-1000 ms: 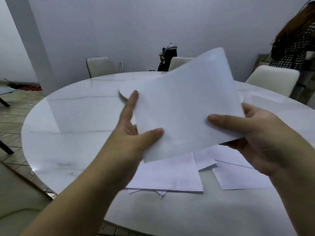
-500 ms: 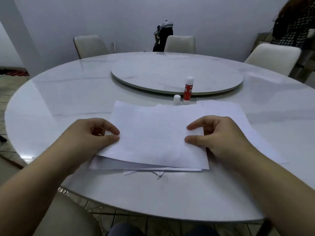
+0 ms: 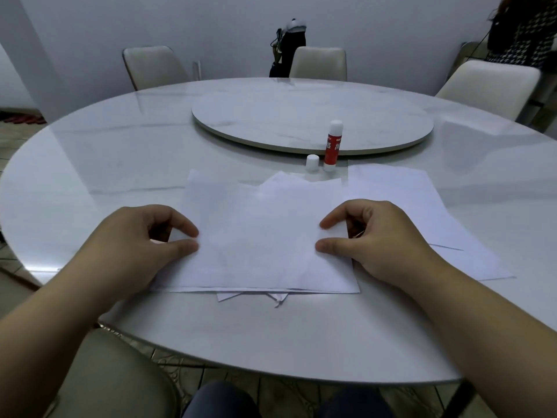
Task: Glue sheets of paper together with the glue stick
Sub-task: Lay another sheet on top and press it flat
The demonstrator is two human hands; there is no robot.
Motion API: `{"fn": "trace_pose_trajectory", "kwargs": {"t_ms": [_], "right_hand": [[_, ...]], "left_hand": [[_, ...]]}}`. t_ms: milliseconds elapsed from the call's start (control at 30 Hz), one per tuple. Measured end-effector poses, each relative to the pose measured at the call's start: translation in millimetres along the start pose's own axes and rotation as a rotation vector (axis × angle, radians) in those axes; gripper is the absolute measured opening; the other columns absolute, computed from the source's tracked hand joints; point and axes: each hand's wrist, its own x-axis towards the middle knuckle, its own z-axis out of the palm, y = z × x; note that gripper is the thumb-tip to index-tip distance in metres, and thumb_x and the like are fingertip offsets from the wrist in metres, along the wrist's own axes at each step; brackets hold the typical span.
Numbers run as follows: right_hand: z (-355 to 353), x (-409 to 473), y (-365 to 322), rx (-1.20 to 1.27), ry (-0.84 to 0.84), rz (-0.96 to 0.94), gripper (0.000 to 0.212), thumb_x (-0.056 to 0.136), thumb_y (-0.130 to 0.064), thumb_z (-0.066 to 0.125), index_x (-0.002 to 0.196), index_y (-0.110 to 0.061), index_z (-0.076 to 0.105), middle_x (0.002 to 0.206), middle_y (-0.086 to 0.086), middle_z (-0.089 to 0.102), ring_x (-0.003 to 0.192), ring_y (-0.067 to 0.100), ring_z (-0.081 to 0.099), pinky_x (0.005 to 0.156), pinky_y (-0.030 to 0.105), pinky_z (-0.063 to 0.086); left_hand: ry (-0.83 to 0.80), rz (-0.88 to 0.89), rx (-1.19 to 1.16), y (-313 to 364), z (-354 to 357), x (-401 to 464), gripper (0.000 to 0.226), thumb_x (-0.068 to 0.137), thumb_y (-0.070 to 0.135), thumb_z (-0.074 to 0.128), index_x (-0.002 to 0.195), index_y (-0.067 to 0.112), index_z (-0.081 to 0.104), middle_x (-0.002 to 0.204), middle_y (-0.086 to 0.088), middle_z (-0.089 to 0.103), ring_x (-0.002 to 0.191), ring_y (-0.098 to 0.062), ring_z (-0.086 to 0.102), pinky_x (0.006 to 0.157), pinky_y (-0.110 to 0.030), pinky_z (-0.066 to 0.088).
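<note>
A white top sheet of paper lies flat on a loose pile of white sheets near the table's front edge. My left hand pinches the sheet's left edge between thumb and fingers. At the sheet's right edge my right hand pinches it the same way. Behind the pile a red glue stick with a white top stands upright, and its white cap stands just to its left.
The round white marble table carries a raised turntable in its middle. Pale chairs stand around the far side, and a dark bag rests behind one. A person in a checked top is at the far right.
The sheet I held up in the air came down flat onto the pile. Both hands now pinch its side edges on the table, and the glue stick has come into view.
</note>
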Motion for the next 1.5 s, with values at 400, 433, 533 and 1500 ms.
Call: {"fn": "trace_pose_trajectory", "kwargs": {"t_ms": [400,433,533,1500], "right_hand": [[4,-1,-1,-0.066,0.027,-0.052,0.023,0.059,-0.032,0.087,0.071,-0.034,0.068,0.059,-0.008,0.051,0.053,0.001,0.046,0.052,0.009,0.037],[4,-1,-1,-0.071,0.029,-0.052,0.023,0.059,-0.032,0.087,0.071,-0.034,0.068,0.059,-0.008,0.050,0.054,0.002,0.046,0.052,0.010,0.037],[4,-1,-1,-0.080,0.028,-0.051,0.022,0.059,-0.033,0.087,0.073,-0.033,0.069,0.059,-0.008,0.050,0.054,0.003,0.046,0.052,0.011,0.037],[15,4,-30,-0.321,0.148,-0.149,0.040,0.090,-0.025,0.054,0.129,-0.023,0.047,0.139,-0.006,0.035,0.129,0.012,0.033,0.094,0.021,0.027]], "left_hand": [[0.015,0.001,0.097,-3,-1,-5,0.021,0.069,0.033,0.077,0.074,0.049,0.065,0.075,0.004,0.063,0.063,-0.011,0.057,0.053,-0.024,0.036],[0.010,-0.003,0.097,-4,-2,-4,0.022,0.069,0.032,0.077,0.074,0.050,0.065,0.075,0.004,0.062,0.062,-0.011,0.057,0.053,-0.024,0.037],[0.001,-0.007,0.098,-4,-2,-4,0.022,0.070,0.031,0.077,0.075,0.049,0.065,0.074,0.004,0.062,0.056,-0.011,0.057,0.048,-0.023,0.038],[-0.031,0.138,0.342,35,28,16,0.042,0.094,0.029,0.042,0.134,0.019,0.043,0.152,-0.002,0.030,0.140,-0.017,0.019,0.110,-0.026,0.014]]}}
